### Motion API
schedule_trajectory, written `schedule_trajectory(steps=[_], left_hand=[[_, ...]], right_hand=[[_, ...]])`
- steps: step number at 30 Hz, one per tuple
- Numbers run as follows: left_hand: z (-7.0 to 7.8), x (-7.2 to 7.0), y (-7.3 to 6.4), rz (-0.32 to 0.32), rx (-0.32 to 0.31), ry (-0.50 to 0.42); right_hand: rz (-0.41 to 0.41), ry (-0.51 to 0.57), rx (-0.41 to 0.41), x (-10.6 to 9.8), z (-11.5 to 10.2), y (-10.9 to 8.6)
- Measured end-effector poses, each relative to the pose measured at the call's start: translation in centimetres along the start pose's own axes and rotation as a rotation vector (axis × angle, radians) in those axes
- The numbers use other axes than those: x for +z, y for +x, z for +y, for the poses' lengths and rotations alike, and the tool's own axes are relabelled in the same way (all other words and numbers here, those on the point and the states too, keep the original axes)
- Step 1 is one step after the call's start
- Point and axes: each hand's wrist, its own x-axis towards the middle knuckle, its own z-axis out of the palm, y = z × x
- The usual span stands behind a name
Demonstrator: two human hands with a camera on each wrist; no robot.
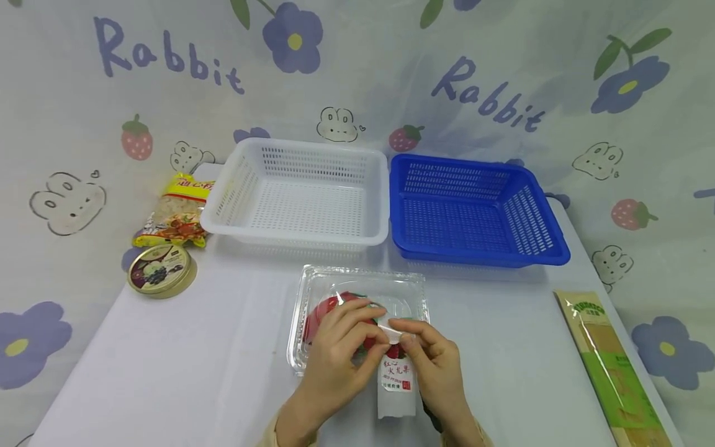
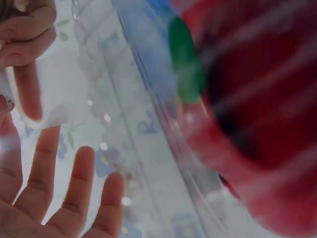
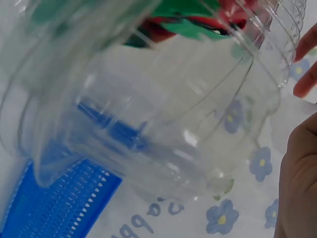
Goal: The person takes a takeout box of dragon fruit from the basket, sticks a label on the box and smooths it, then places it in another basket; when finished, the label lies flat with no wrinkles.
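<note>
Pinches the label strip (image 1: 397, 379) at lower centre of frame with left hand (image 1: 342, 351) and right hand (image 1: 438, 360), apparently to steady thin paper; has the clear container (image 1: 363, 271) at centre, probably for easy reach.

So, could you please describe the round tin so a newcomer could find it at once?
On the white tabletop, find the white basket. To its left lies a yellow-ended food bag, and just in front of that sits the tin. Unlike the bag, it is round and gold-sided, with fruit pictured on its lid.
</note>
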Motion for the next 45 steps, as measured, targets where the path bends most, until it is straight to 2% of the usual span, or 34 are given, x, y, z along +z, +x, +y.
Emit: schedule_trajectory(steps=[3,5,12,15,19,22,26,30,33,38,42,45], left_hand=[[0.1,0.1,-0.2,-0.016,0.034,-0.008],[0.2,0.2,-0.3,-0.026,0.057,-0.011],[0.3,0.4,-0.4,-0.058,0.114,0.006],[0.3,0.4,-0.5,-0.081,0.140,0.009],[0.4,0.5,-0.7,-0.117,0.166,-0.016],[0.4,0.5,-0.7,-0.133,0.175,-0.050],[0.4,0.4,-0.7,-0.147,0.161,-0.100],[0.4,0.3,-0.7,-0.157,0.139,-0.149],[0.3,0.2,-0.7,-0.160,0.117,-0.161],[0.2,0.0,-0.8,-0.167,0.065,-0.138],[0.0,0.0,-1.0,-0.165,0.045,-0.113],[-0.2,0.0,-1.0,-0.154,0.042,-0.107]], right_hand=[[0.053,-0.066,0.093,-0.2,-0.2,0.1],[0.065,-0.066,0.128,-0.4,-0.3,0.1],[-0.004,0.024,0.170,-1.4,-0.1,0.5],[-0.004,0.052,0.225,-1.8,0.1,0.7],[0.069,0.035,0.282,-2.8,0.4,1.1],[0.144,0.010,0.283,-4.2,0.6,1.3],[0.224,-0.005,0.303,-6.3,0.8,1.4],[0.268,-0.054,0.387,-8.5,1.4,1.4],[0.230,-0.127,0.465,-10.2,2.0,1.4],[0.033,-0.332,0.571,-12.6,3.4,1.7],[-0.116,-0.451,0.613,-13.6,4.7,2.2],[-0.160,-0.570,0.610,-13.9,5.6,2.6]])
